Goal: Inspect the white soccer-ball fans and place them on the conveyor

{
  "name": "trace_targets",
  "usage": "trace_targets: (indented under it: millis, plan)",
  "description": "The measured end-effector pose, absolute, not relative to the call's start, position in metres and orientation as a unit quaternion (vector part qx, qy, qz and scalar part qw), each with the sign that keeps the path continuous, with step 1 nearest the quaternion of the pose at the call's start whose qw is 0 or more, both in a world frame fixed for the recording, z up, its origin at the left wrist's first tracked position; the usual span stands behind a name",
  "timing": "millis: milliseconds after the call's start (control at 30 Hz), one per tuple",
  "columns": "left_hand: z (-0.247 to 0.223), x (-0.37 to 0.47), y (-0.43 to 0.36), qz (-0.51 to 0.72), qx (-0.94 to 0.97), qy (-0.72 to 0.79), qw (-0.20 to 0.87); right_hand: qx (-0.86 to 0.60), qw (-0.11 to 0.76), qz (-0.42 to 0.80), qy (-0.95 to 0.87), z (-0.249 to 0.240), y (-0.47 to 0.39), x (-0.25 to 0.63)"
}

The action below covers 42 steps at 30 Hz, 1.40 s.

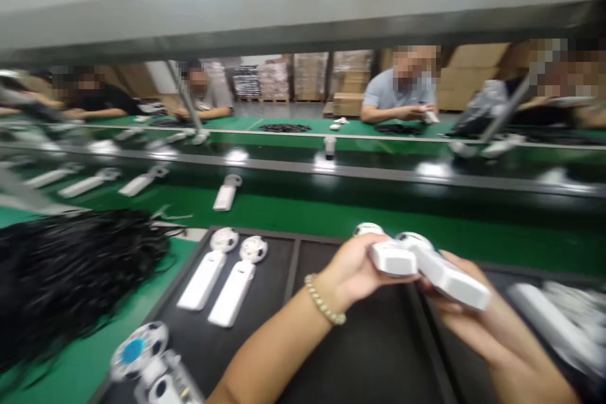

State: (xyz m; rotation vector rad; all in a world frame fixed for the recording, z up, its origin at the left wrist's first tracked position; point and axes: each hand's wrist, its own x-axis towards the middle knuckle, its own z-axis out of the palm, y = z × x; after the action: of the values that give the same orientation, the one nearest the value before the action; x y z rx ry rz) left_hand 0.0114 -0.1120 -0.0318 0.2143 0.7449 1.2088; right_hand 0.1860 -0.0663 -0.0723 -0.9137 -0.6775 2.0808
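white handheld unit (391,257) is gripped in left hand (353,271); second white unit (447,274) is clasped in right hand (466,315), above black tray (379,353).

We see smooth white plastic fan units (428,265), slightly glossy. The tray (379,353) looks matt black; the bench (85,366) matt green. The bracelet (324,303) is beaded.

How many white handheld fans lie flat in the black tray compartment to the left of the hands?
2: left fan and right fan lie side by side in the tray. Blurred items at the bottom edge may be more.
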Motion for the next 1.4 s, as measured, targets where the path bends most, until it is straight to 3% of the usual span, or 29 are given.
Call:
trace_targets:
  millis: [233,633,767,867,967,1033,1100,1200,1400]
  plan:
    - [-0.031,0.013,-0.11,0.538,0.123,0.377,0.744,-0.38,0.404,0.807,-0.204,-0.045,-0.079,0.168]
    - [-0.031,0.016,-0.107,0.542,0.111,0.388,0.737,-0.373,0.422,0.801,-0.205,-0.051,-0.077,0.165]
    - [-0.03,0.017,-0.108,0.523,0.157,0.402,0.735,-0.366,0.415,0.784,-0.279,-0.053,-0.078,0.169]
    - [-0.03,0.018,-0.111,0.541,0.209,0.413,0.702,-0.369,0.382,0.711,-0.461,-0.05,-0.077,0.183]
    - [-0.03,0.017,-0.112,0.563,0.257,0.415,0.667,-0.506,0.331,0.446,-0.66,-0.051,-0.069,0.209]
    - [-0.029,0.016,-0.113,0.565,0.275,0.415,0.659,-0.613,0.246,0.258,-0.705,-0.059,-0.058,0.232]
    - [-0.028,0.014,-0.113,0.566,0.284,0.411,0.656,-0.682,0.138,0.165,-0.7,-0.071,-0.045,0.258]
    - [-0.025,0.012,-0.114,0.565,0.295,0.401,0.658,-0.73,0.039,0.131,-0.67,-0.094,-0.024,0.292]
    - [-0.022,0.011,-0.118,0.573,0.301,0.394,0.652,-0.767,0.001,0.142,-0.626,-0.129,0.003,0.319]
